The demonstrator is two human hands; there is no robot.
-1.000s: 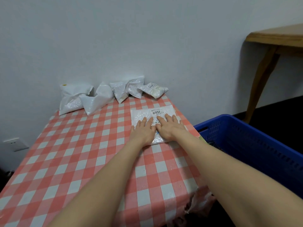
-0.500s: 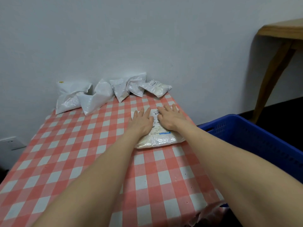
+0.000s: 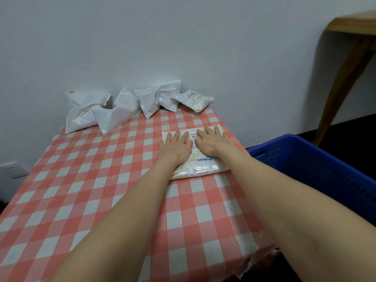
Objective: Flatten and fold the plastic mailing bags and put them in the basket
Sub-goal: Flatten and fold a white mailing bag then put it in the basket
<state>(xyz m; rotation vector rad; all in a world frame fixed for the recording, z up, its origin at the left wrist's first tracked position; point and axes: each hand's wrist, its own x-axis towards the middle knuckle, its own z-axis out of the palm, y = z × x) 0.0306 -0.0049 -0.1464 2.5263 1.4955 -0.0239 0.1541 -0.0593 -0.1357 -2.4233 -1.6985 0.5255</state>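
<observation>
A white bag [image 3: 201, 169] lies on the bench [image 3: 101, 190] at about 1 o'clock from the person, close to the right edge. The left hand [image 3: 175, 148] and the right hand [image 3: 211, 142] press on it side by side. Each grip is apart, with straight fingers, and holds nothing. The near end of the bag looks puffy, so air is likely trapped there. A slow, firm push with flat palms toward the bag's open end should help, but that end cannot be told. The blue basket [image 3: 317, 165] waits at 3 o'clock. More bags [image 3: 122, 110] sit at 11 o'clock.
</observation>
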